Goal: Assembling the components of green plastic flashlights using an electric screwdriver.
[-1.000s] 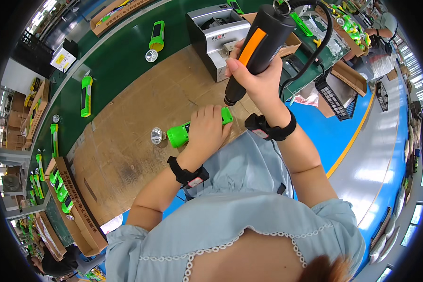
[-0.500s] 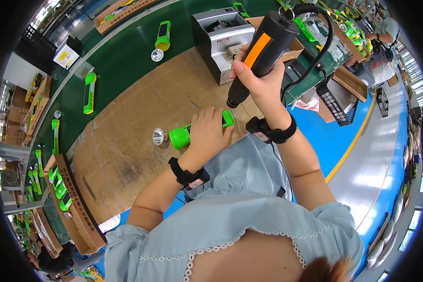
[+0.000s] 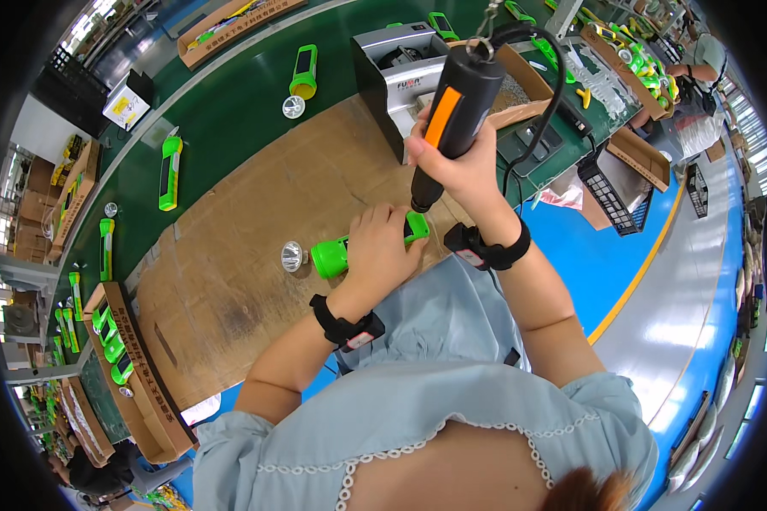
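- Left hand (image 3: 382,247): fingers closed over the green flashlight (image 3: 328,258), which lies on the cardboard sheet (image 3: 230,289) at the worktop's (image 3: 230,94) near side.
- Right hand (image 3: 464,166): fingers wrapped around a black power screwdriver (image 3: 464,98), its tip pointing down by the flashlight's right end; whether they touch, I cannot tell.
- Reflector (image 3: 294,256): just left of the flashlight.
- Grey machine (image 3: 400,81): far side, left of the screwdriver.

Bright green flashlight (image 3: 330,258), black screwdriver (image 3: 473,81) with orange stripe (image 3: 443,117), brown cardboard (image 3: 217,264), dark green tabletop (image 3: 234,106)
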A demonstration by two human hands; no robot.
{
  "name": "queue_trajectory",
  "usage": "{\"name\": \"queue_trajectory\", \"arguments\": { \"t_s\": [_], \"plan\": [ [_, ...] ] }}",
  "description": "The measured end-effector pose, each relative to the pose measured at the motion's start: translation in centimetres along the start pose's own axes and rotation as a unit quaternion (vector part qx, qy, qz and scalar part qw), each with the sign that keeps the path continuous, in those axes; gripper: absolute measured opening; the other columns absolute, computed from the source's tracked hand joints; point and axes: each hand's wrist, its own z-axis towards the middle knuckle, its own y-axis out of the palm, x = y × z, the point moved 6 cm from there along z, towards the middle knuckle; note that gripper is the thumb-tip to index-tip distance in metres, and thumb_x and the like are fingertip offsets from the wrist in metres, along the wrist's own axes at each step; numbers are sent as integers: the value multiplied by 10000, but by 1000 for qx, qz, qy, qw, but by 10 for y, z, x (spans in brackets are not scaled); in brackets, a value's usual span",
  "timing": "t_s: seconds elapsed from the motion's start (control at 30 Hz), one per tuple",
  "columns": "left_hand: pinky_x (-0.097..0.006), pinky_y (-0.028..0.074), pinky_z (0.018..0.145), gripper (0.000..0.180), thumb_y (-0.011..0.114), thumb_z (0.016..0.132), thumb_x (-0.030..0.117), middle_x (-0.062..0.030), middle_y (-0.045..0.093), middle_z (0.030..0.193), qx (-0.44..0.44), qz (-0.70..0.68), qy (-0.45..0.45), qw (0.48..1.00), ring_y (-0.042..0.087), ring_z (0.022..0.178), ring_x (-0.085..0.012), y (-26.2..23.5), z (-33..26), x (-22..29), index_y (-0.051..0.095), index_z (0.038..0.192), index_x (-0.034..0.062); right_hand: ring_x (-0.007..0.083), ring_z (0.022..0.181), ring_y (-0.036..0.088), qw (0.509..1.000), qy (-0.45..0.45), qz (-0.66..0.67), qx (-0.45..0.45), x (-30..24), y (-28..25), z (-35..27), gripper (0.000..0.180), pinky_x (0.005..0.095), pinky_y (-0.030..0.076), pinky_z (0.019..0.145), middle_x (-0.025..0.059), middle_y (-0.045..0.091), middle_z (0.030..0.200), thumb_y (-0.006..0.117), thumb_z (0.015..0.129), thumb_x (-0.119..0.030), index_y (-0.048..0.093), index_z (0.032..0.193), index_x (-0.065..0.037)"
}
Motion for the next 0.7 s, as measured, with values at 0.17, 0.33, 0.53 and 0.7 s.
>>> {"name": "queue_trajectory", "arguments": {
  "t_s": [0.17, 0.33, 0.53, 0.7],
  "plan": [
    [-410, 410, 787, 433, 731, 690, 294, -102, 587, 948, 0, 6, -10, 1000, 552, 913, -297, 2, 0, -3, 632, 1015, 25, 68, 650, 514, 997, 70, 25, 20, 14, 5, -4, 460, 227, 435, 578, -4, 566, 767, 822, 649, -198, 541, 965, -16],
    [-413, 412, 779, 435, 737, 683, 297, -105, 586, 946, 9, 3, -5, 1000, 551, 907, -300, 3, 0, -5, 635, 1003, 20, 71, 660, 517, 997, 62, 34, 12, 10, 13, -3, 461, 230, 444, 588, -2, 568, 778, 820, 640, -168, 543, 976, -17],
    [-415, 417, 784, 422, 742, 678, 302, -105, 583, 947, 6, -1, -1, 1000, 549, 905, -305, 0, 2, -4, 647, 989, 33, 106, 672, 566, 1000, 15, -11, 1, 8, 5, -3, 458, 253, 474, 603, 43, 589, 772, 800, 672, -127, 527, 1018, -3],
    [-415, 427, 792, 406, 745, 675, 301, -111, 576, 972, 1, -3, -2, 1000, 544, 918, -310, 0, 3, -4, 661, 1000, 72, 182, 616, 596, 979, -139, 59, 140, -44, -41, 9, 384, 299, 501, 587, 96, 587, 730, 705, 791, -140, 489, 1065, 19]
  ]
}}
